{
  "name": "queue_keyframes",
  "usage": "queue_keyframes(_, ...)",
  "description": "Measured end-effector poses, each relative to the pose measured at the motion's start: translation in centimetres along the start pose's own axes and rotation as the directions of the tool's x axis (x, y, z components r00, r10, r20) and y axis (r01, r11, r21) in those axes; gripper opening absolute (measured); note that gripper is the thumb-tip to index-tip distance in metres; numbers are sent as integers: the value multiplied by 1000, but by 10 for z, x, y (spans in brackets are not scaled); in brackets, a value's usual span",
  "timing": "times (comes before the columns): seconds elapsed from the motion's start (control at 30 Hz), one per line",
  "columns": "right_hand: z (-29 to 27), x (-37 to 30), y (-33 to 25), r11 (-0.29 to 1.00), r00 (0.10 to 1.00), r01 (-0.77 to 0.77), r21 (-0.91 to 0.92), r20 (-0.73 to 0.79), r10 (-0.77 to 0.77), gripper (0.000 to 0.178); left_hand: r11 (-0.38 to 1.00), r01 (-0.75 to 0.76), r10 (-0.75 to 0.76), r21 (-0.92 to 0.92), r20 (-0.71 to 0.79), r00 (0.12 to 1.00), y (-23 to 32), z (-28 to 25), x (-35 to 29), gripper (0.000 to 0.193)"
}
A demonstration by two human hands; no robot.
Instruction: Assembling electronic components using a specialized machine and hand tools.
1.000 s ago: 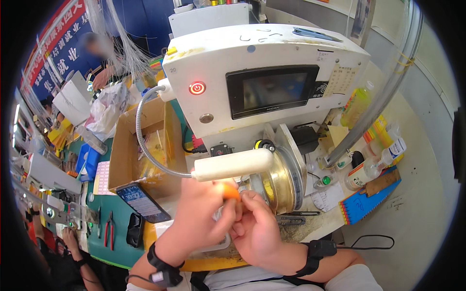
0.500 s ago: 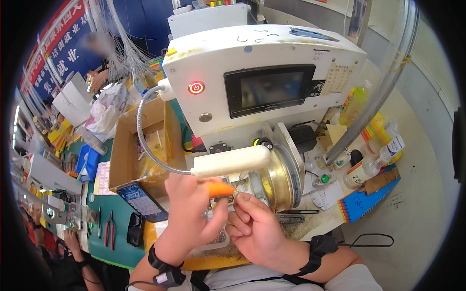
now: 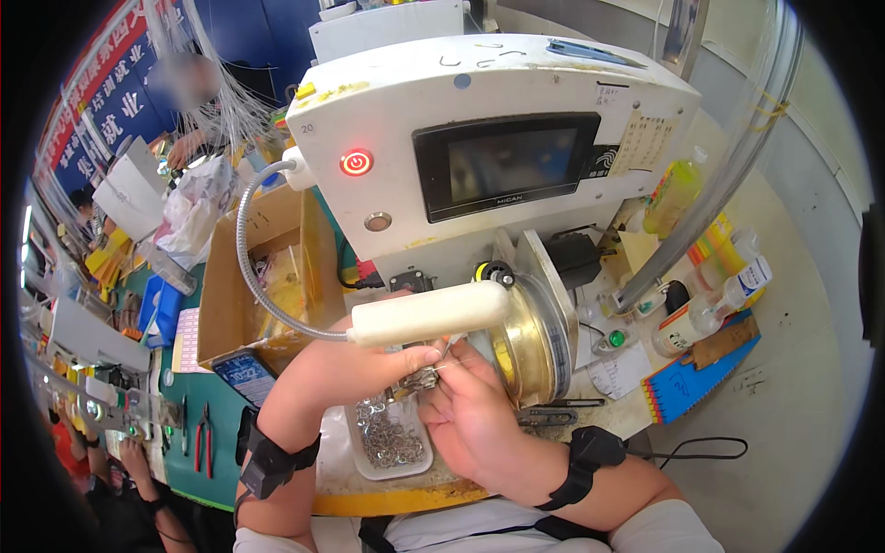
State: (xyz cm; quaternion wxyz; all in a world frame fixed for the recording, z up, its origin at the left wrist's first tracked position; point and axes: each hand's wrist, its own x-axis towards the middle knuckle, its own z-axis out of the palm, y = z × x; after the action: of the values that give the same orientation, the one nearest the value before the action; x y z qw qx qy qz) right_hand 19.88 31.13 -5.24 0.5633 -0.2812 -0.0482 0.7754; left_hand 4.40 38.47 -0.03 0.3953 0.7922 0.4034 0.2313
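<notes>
My left hand (image 3: 378, 367) reaches to the machine's metal clamp (image 3: 419, 376), its thumb laid along the top. Most of its fingers are hidden behind the cream lamp tube (image 3: 429, 313), so its grip does not show. My right hand (image 3: 472, 410) is closed beside the clamp, thumb and forefinger pinched on something thin and pale, too small to name. Both sets of fingertips nearly meet in front of the brass-coloured drum (image 3: 525, 346). Below them, a white tray (image 3: 398, 474) holds many small bent metal pieces (image 3: 387, 438) that look like hooks.
The white machine (image 3: 369, 101) with its dark screen (image 3: 502, 166) rises ahead. On the left are a cardboard box (image 3: 217, 304), a phone (image 3: 244, 373) and red-handled pliers (image 3: 203, 438). Bottles (image 3: 701, 323) and a blue pad (image 3: 691, 380) lie to the right. Co-workers sit at far left.
My left hand has moved forward, partly behind the lamp tube, and the orange piece at its fingers is out of sight. The tray of metal pieces now shows. My right hand stays pinched.
</notes>
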Motion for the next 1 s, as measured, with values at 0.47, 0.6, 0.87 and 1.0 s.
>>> queue_keyframes(0.47,-5,-27,2,997,1000,12,76,20,-13,11,628,-42,434,777,-305,848,37,32,-40,22)
queue_keyframes(0.6,6,-38,-7,976,987,-154,154,-33,160,12,595,-139,513,792,-240,824,41,52,-56,19)
queue_keyframes(0.87,-16,-58,-14,995,975,-73,-71,207,86,11,751,-221,578,622,-458,676,14,56,-45,25)
queue_keyframes(1.0,-21,-72,-13,934,967,110,-340,253,-21,9,657,-377,694,652,-329,640,-1,60,-45,30)
